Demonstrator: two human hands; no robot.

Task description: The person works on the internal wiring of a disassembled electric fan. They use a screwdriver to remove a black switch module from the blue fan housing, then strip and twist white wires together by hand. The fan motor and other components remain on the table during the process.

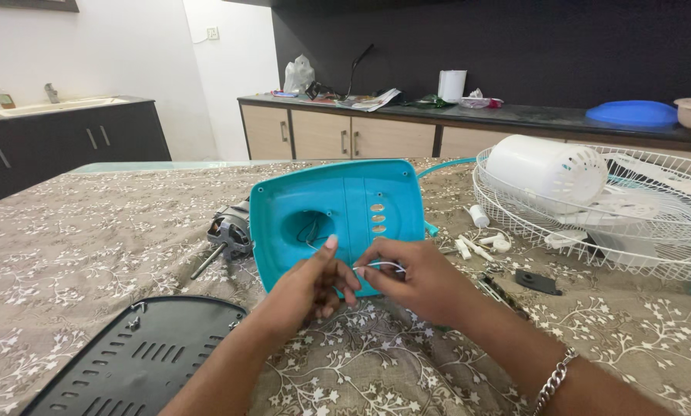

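Observation:
A turquoise plastic fan base cover [361,208] stands tilted on the patterned tablecloth, its hollow inner side facing me. Thin white wires [382,266] come out of its round opening. My left hand [311,285] pinches the wires just below the opening, thumb up. My right hand [419,279] grips the same white wires from the right, fingers curled around them. Both hands meet in front of the cover's lower edge. A metal bracelet [555,379] hangs on my right wrist.
A fan motor with shaft [226,237] lies behind the cover at left. A black vented base plate [141,354] lies front left. White wire fan guards and a white motor housing [550,171] sit at right, small white parts [480,245] beside them. Cabinets line the back.

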